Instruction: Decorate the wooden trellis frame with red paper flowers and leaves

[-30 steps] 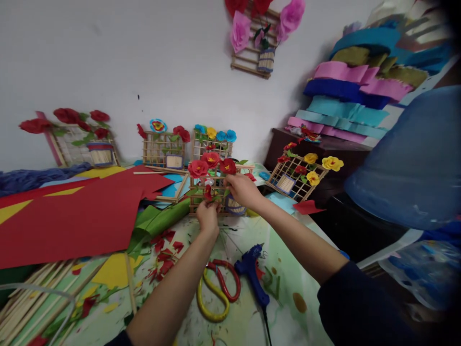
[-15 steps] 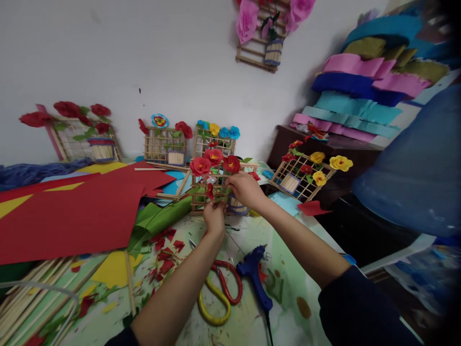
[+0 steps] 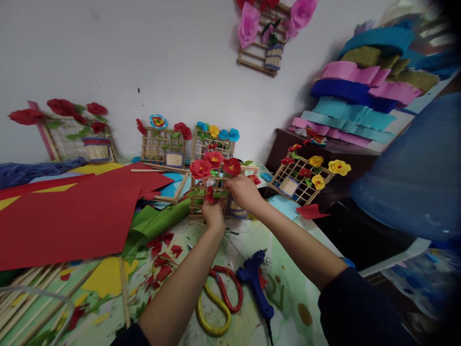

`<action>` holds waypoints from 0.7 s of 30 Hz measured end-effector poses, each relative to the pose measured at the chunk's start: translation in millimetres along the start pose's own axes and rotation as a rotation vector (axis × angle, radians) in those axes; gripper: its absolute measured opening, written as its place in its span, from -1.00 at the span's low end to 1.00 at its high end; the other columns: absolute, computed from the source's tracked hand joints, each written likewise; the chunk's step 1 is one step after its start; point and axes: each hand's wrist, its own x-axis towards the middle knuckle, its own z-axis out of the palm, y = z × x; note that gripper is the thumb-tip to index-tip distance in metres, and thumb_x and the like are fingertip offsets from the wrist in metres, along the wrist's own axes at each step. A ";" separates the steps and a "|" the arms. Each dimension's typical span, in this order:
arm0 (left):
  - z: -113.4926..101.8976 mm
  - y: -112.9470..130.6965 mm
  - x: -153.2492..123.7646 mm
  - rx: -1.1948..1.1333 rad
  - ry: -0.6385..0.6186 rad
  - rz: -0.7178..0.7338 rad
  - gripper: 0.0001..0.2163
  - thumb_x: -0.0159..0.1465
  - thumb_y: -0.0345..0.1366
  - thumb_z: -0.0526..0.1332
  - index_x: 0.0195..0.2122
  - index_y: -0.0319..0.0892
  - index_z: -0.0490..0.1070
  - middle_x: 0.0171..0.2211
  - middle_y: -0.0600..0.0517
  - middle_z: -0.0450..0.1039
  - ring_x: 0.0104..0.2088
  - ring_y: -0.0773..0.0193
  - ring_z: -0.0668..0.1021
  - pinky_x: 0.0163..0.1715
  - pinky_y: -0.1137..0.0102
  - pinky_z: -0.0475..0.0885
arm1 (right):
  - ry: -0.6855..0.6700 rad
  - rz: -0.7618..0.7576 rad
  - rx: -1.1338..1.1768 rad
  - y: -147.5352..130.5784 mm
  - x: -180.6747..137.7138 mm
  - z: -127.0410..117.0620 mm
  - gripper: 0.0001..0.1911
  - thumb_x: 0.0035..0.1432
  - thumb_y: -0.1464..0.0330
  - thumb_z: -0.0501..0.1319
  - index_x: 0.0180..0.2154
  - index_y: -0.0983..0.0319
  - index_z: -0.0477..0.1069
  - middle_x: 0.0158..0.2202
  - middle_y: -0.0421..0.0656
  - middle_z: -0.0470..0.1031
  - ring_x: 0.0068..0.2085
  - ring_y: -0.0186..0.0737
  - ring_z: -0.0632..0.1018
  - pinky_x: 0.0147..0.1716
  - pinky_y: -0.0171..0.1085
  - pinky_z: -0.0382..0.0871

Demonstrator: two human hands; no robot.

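A small wooden lattice frame stands upright at the table's middle, with red paper flowers along its top and a little stick basket at its lower right. My left hand is closed in a pinch at the frame's lower front, by a small red bud and green leaves. My right hand is closed on the frame's right side just below the red flowers. What either pinch grips exactly is partly hidden by the fingers.
A blue glue gun and red-and-yellow scissors lie near my forearms. Red paper sheets, green paper, red scraps and wooden sticks cover the left. More flower frames lean on the wall; another frame sits right.
My left hand has risen slightly toward the frame's lower front. My right hand stays on the frame's right side. The view has shifted a little.
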 end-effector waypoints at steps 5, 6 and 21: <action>-1.5 2.8 -3.1 0.008 -0.062 0.033 -0.85 -0.13 -0.41 0.25 -0.48 -0.19 0.37 -0.57 0.15 0.38 -0.54 0.38 0.39 -0.47 0.46 0.29 | 0.021 -0.013 -0.068 -1.0 1.6 -1.5 -0.86 0.16 0.50 0.13 -0.30 0.27 0.47 -0.29 -0.02 0.54 -0.20 -0.08 0.46 -0.25 -0.24 0.20; -2.1 3.1 -2.8 0.015 -0.072 0.043 -0.86 -0.13 -0.40 0.26 -0.48 -0.19 0.37 -0.57 0.14 0.38 -0.54 0.37 0.39 -0.47 0.46 0.29 | 0.023 -0.017 -0.077 -0.8 1.7 -2.2 -0.86 0.16 0.50 0.13 -0.31 0.27 0.47 -0.30 -0.03 0.54 -0.20 -0.09 0.46 -0.26 -0.24 0.20; -3.3 0.5 4.6 -0.104 -0.083 -0.052 -0.84 -0.19 -0.37 0.29 -0.53 -0.21 0.37 -0.62 0.15 0.36 -0.60 0.39 0.37 -0.53 0.47 0.24 | -0.072 -0.030 -0.146 -4.6 10.6 -9.2 -0.84 0.20 0.45 0.14 -0.28 0.28 0.50 -0.29 -0.01 0.55 -0.15 -0.07 0.47 -0.15 -0.22 0.21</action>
